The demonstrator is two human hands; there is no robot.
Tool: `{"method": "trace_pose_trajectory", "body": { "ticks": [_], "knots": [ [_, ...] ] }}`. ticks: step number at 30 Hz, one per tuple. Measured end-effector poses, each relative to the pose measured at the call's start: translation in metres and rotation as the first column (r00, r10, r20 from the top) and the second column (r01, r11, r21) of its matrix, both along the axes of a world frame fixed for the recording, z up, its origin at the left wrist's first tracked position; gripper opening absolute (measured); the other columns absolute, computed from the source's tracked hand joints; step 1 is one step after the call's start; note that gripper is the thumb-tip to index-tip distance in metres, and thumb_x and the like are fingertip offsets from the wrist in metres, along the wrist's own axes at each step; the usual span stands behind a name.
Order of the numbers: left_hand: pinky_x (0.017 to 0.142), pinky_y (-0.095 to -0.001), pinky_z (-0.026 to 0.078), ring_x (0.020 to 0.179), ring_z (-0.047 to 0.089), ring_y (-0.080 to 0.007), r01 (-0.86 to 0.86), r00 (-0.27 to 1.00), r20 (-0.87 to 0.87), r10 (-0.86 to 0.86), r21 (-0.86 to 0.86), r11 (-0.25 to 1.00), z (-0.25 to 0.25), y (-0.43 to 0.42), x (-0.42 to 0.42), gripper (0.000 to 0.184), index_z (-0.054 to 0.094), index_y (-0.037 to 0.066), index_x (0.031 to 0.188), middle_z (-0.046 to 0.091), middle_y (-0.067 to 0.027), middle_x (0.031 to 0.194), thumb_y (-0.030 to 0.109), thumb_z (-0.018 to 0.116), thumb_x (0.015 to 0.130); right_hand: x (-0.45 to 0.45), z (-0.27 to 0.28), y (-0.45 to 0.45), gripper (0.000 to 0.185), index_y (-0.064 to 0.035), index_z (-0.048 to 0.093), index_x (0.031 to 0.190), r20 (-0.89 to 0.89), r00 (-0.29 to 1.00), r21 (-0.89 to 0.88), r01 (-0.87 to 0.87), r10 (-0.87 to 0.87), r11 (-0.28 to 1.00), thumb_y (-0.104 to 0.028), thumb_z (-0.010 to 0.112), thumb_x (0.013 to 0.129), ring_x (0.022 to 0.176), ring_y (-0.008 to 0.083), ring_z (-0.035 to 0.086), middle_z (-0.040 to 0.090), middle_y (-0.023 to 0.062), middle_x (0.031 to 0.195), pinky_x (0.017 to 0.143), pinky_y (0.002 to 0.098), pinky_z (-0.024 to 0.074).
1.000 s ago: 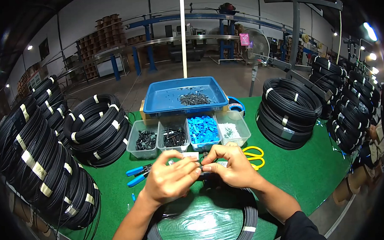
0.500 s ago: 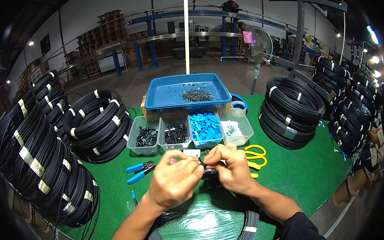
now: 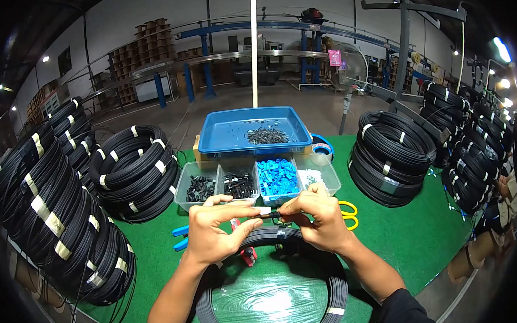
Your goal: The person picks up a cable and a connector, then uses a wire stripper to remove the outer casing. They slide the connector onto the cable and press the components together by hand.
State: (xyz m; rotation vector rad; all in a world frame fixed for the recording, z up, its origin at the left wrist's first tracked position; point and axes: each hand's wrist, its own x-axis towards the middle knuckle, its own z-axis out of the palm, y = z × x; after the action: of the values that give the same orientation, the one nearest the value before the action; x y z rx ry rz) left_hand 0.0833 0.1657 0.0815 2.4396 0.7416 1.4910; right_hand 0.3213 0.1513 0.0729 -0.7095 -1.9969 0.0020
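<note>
My left hand (image 3: 218, 229) and my right hand (image 3: 316, 219) meet above the far rim of a coil of black cable (image 3: 336, 288). Pinched between the fingertips of both is a thin black cable end (image 3: 270, 214); its exact fitting is too small to make out. A small white piece (image 3: 264, 210) shows at my left fingertips. Under my left hand, inside the coil's far rim, sits a red tool (image 3: 249, 256), partly hidden. Blue-handled wire strippers (image 3: 181, 238) lie left of my left hand, and yellow-handled scissors (image 3: 350, 216) stick out beyond my right.
Clear bins hold black parts (image 3: 236, 185), blue connectors (image 3: 277, 177) and white pieces (image 3: 311, 179). Behind them stands a blue tray (image 3: 211, 134) with dark scraps. Stacked cable coils flank the green table on the left (image 3: 135, 172) and right (image 3: 394, 155).
My hands have opened out from a tight bunch, with the left fingers now straighter, so the black cable end shows between them. The red tool and the coil's far rim have come into view.
</note>
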Motion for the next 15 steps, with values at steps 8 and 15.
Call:
{"method": "trace_pose_trajectory", "body": {
  "ticks": [8,15],
  "knots": [
    [0.091,-0.0370,0.048,0.092,0.075,-0.0212,0.032,0.997,0.077,-0.025,-0.096,0.995,-0.0092,0.0077,-0.0021,0.014,0.080,0.010,0.086,0.076,-0.0104,0.084,0.006,0.082,0.072,-0.0001,0.0053,-0.0052,0.037,-0.0131,0.072,0.105,0.109,0.993,-0.012,-0.042,0.043,0.999,0.002,0.075,0.071,0.072,0.0175,0.064,0.070,-0.0003,0.080,0.075,0.0331,0.0368],
    [0.089,-0.0364,0.047,0.089,0.075,-0.0221,0.041,0.986,0.166,-0.012,-0.171,0.984,-0.0063,0.0011,0.0040,0.013,0.078,0.003,0.083,0.077,-0.0122,0.087,-0.002,0.079,0.071,-0.0026,0.0060,-0.0071,0.047,-0.0143,0.070,0.115,0.210,0.975,-0.045,-0.059,0.067,0.997,-0.001,0.075,0.070,0.074,0.0197,0.060,0.063,0.0012,0.080,0.074,0.0350,0.0400]
  ]
}}
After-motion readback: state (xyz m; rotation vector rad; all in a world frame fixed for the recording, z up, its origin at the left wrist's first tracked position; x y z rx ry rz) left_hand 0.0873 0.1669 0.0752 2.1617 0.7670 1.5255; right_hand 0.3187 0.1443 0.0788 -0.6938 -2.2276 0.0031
